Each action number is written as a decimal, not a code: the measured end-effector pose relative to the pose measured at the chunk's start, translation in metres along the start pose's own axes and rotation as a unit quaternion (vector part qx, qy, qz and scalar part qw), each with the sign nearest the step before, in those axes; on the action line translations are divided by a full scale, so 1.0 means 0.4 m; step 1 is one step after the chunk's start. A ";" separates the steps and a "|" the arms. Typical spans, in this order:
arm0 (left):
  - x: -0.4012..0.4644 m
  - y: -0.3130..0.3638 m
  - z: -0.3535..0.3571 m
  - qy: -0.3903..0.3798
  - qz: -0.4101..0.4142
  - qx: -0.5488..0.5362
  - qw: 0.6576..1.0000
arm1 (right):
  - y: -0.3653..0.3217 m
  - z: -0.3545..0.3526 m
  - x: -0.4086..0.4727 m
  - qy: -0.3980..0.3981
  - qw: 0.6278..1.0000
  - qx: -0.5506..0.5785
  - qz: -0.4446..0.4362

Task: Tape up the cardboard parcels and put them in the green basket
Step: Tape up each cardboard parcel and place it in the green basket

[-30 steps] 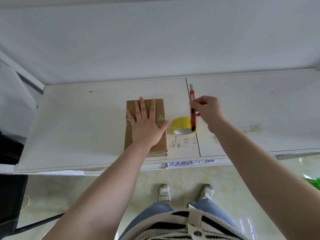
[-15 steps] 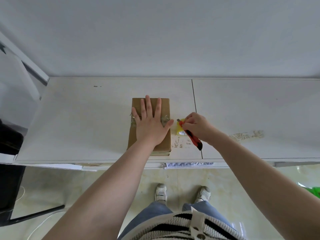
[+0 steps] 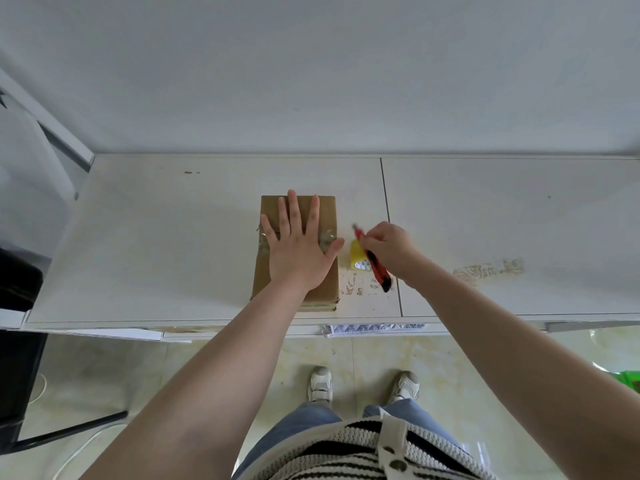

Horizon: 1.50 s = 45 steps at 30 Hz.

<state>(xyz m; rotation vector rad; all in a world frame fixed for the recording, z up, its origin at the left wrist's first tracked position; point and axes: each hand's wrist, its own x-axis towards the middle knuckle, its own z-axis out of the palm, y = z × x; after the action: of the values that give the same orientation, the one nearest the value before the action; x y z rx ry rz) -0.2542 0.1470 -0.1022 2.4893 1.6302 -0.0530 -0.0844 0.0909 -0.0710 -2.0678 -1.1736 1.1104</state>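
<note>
Head view is showing the parcel [image 3: 297, 249] lying on the worktop [image 3: 145, 244], long axis running away from the person. Left hand [image 3: 298, 252] is pressing flat on it, fingers spread over the tape band. Just right of the parcel, the right hand [image 3: 389, 245] is gripping a red knife [image 3: 375, 268] over the tape roll [image 3: 358, 259], nearer for cutting the tape.

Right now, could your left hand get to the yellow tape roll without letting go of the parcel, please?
Probably not: the left hand lies flat on the cardboard parcel, and the right hand with the red cutter sits over the tape roll, blocking the approach.
</note>
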 end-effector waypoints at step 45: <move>-0.002 0.004 -0.010 -0.008 -0.003 0.002 1.000 | 0.012 -0.070 0.016 -0.120 0.991 -0.026 -0.044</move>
<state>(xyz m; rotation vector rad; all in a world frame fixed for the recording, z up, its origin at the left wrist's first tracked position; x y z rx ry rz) -0.2532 0.1464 -0.0980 2.4792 1.6338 -0.0769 -0.0565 0.0931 -0.0623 -1.9401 -1.4080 1.3264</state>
